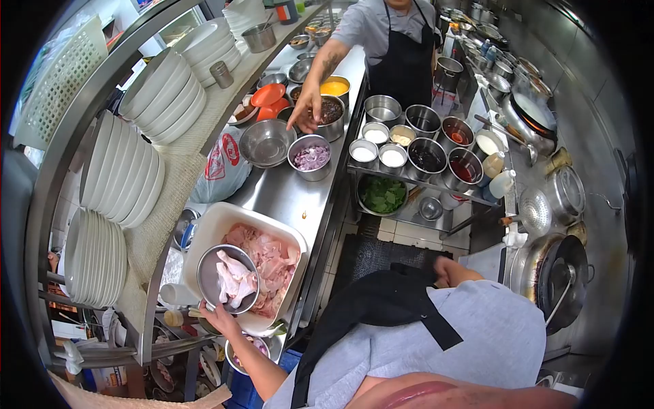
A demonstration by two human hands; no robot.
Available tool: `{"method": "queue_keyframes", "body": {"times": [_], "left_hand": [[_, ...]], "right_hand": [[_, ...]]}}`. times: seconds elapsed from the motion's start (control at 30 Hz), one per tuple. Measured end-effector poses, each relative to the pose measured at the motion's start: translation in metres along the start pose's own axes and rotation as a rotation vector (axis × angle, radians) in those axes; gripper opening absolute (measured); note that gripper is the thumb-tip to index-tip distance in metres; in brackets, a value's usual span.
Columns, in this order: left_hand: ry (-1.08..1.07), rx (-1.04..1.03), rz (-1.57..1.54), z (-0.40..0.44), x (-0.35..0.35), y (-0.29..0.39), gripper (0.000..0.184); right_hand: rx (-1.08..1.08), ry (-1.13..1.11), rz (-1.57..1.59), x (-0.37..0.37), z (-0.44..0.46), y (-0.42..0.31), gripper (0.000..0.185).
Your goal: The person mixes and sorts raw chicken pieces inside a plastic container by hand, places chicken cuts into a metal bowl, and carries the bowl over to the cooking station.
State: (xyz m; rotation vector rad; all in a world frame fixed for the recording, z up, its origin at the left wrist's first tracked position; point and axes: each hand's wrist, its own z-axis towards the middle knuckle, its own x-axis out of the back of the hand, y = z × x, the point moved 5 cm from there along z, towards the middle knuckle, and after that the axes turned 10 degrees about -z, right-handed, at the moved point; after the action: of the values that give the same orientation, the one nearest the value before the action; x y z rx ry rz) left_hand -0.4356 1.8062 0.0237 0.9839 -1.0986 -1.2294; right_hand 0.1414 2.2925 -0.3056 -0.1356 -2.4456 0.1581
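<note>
My left hand point(219, 319) grips the near rim of a round metal bowl point(206, 290). Inside the bowl lie raw chicken legs point(236, 278). The bowl is over the left part of a white plastic tub point(298, 238), which holds raw chicken pieces point(272, 262). Below my left hand, a bowl of cut onion point(253, 346) is partly hidden by my forearm. On the right, my right hand point(446, 270) is near my waist, beside my black apron. Its fingers are small and blurred, so their grip does not show.
A co-worker's hand point(308, 109) reaches over pots beside a bowl of chopped red onion point(311, 158). Stacked white plates point(122, 170) fill the left shelf. Sauce pots point(427, 157) stand on a rack ahead. Woks point(562, 279) line the right side. A black mat point(371, 259) covers the floor.
</note>
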Motion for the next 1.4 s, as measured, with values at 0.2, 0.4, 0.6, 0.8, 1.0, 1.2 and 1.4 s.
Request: {"method": "queue_keyframes", "body": {"times": [0.2, 0.4, 0.6, 0.8, 1.0, 1.2, 1.4], "left_hand": [[-0.033, -0.009, 0.14, 0.009, 0.003, -0.012, 0.046], [-0.048, -0.031, 0.078, 0.002, -0.007, 0.006, 0.045], [-0.085, -0.084, 0.175, 0.001, -0.007, 0.005, 0.042], [-0.17, -0.144, 0.346, 0.001, -0.013, 0.006, 0.043], [-0.321, -0.014, 0.709, 0.009, -0.046, -0.005, 0.052], [-0.26, 0.041, 0.5, 0.007, -0.055, -0.047, 0.056], [-0.23, 0.044, 0.461, 0.005, -0.057, -0.036, 0.044]], "right_hand": [[-0.758, -0.077, 1.354, -0.047, -0.078, -0.012, 0.018], [-0.587, 0.257, 1.619, 0.02, -0.029, 0.009, 0.032], [-0.442, 0.417, 1.351, 0.172, -0.024, 0.008, 0.041], [-0.496, 0.295, 1.199, 0.152, -0.014, 0.023, 0.04], [-0.384, 0.054, 1.279, 0.056, 0.015, 0.05, 0.032], [-0.493, 0.168, 1.277, 0.112, -0.004, 0.03, 0.033], [-0.497, 0.258, 1.263, 0.14, 0.005, 0.026, 0.035]]}}
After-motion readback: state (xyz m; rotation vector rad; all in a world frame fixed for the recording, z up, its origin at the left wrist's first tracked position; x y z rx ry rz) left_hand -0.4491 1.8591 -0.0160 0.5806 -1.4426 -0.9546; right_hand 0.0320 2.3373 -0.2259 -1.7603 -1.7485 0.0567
